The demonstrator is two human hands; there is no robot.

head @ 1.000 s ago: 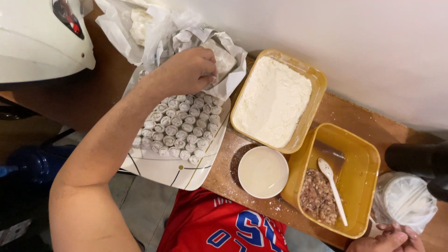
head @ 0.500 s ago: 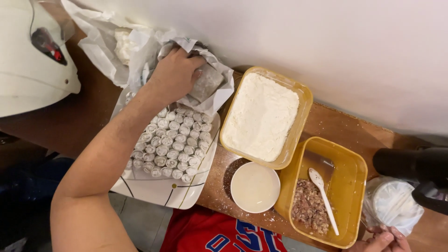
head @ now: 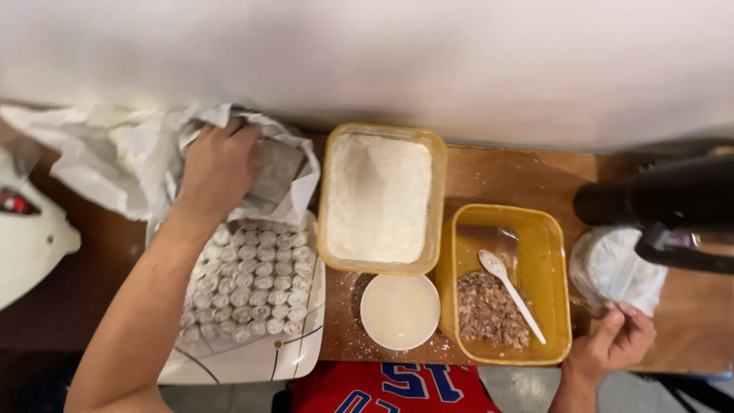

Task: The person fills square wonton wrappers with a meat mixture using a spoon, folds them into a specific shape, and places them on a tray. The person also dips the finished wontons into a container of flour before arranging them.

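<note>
My left hand (head: 218, 164) reaches into a crumpled white plastic bag (head: 130, 157) at the back left, fingers closed on something grey inside it. Just in front of the bag a white tray (head: 252, 363) holds rows of several small wrapped dumplings (head: 248, 279). My right hand (head: 612, 340) rests at the table's front right edge, fingers pinched on the edge of a white plastic-wrapped bundle (head: 615, 264). A yellow tub of flour (head: 378, 199), a small white bowl (head: 399, 310) and a yellow tub of minced filling (head: 489, 310) with a white spoon (head: 508, 291) sit between my hands.
A white wall runs along the back of the wooden table (head: 505, 176). A black object (head: 665, 203) juts in at the right above the bundle. A white appliance (head: 30, 237) stands at the far left. Loose flour dusts the wood around the bowl.
The view has swung level. My left hand has pushed deeper into the plastic bag behind the tray. My right hand stays at the front right by the white bundle.
</note>
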